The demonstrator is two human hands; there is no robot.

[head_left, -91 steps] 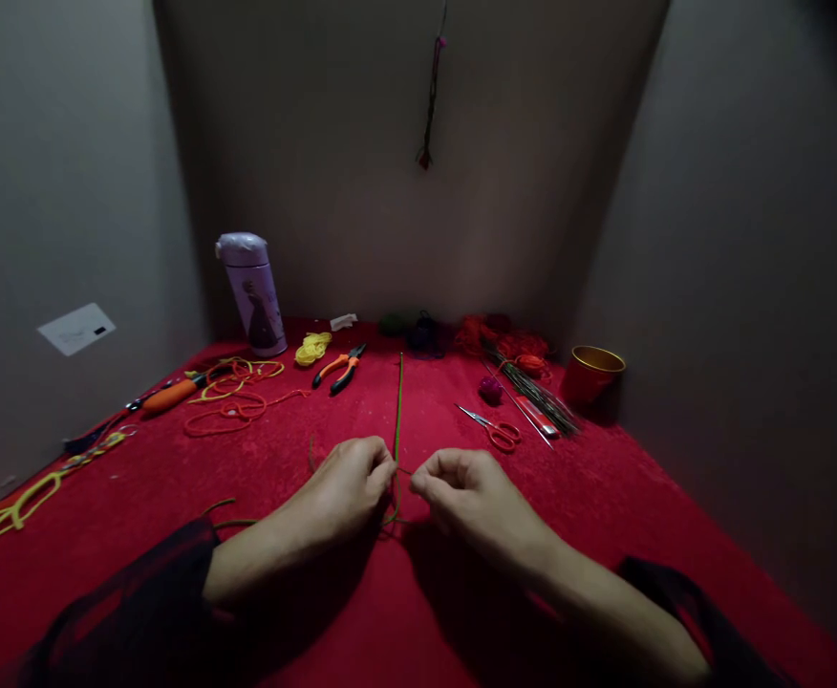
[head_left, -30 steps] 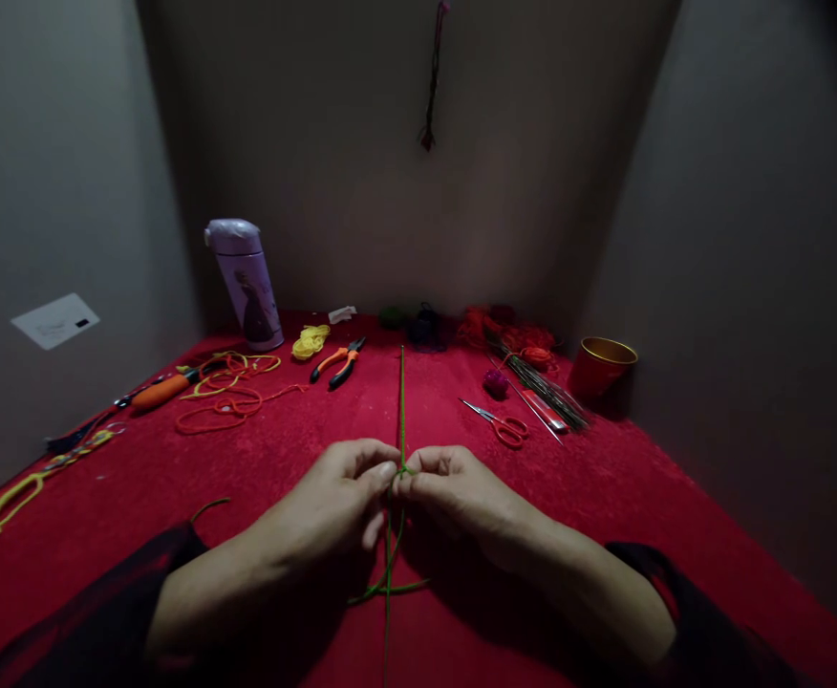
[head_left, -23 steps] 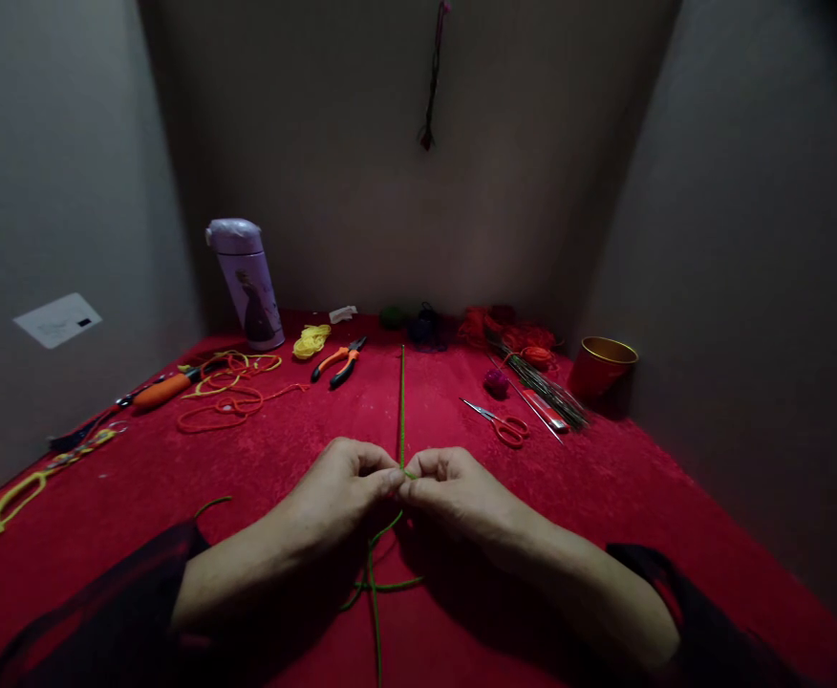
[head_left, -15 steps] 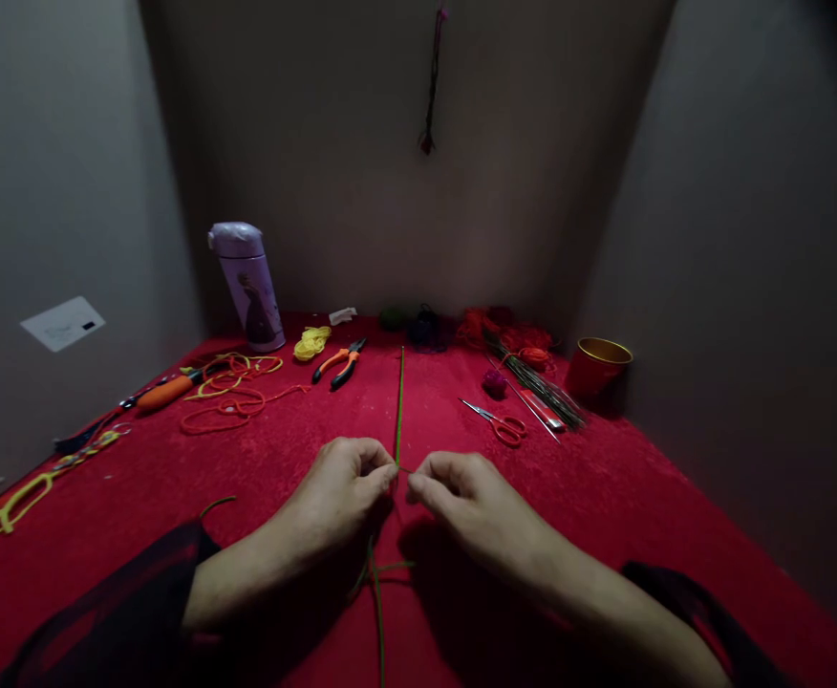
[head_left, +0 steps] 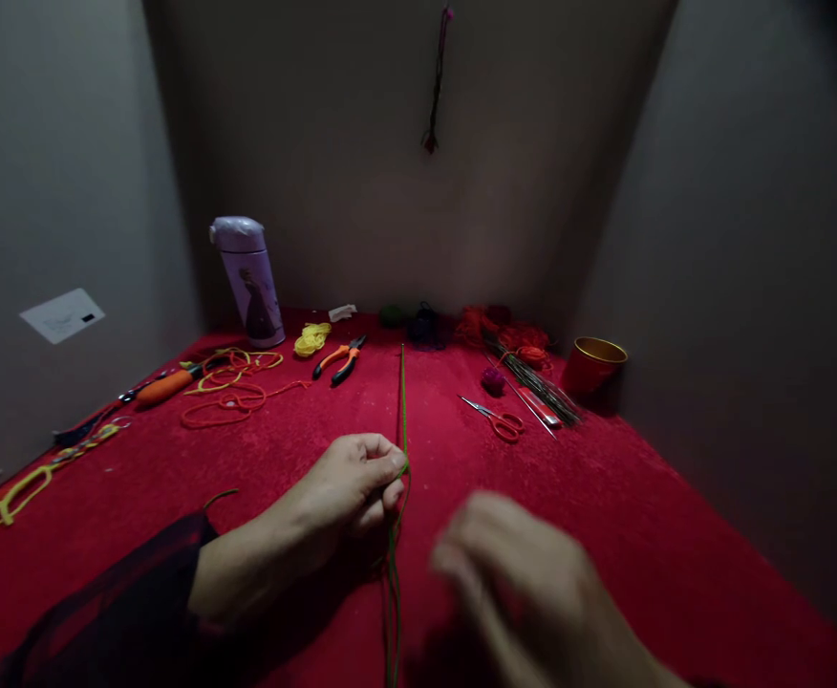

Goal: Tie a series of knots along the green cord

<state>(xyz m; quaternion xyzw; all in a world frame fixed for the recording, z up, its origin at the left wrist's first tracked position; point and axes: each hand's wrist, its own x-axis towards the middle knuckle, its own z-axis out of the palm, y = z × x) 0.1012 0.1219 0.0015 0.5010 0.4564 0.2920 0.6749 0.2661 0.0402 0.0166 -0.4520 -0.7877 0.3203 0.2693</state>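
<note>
A thin green cord [head_left: 404,401] runs straight down the middle of the red cloth from a fixed far end. My left hand [head_left: 351,483] pinches it between thumb and forefinger at its near end. Below that pinch, several loose green strands [head_left: 393,592] hang down toward the bottom edge. My right hand [head_left: 515,583] is to the right of the strands, apart from them as far as I can see. Motion blurs its fingers, so whether anything is in them is unclear.
Orange-handled pliers [head_left: 341,360], yellow yarn [head_left: 312,339] and a purple bottle [head_left: 250,287] are at the back left. Red-handled scissors [head_left: 504,425], a bundle of thin stems [head_left: 537,382] and a red cup [head_left: 590,373] are at right. Braided cords [head_left: 81,449] lie far left.
My right hand has come away from the cord, moving right and toward me. My left hand keeps its pinch, and the loose strands now hang together below it.
</note>
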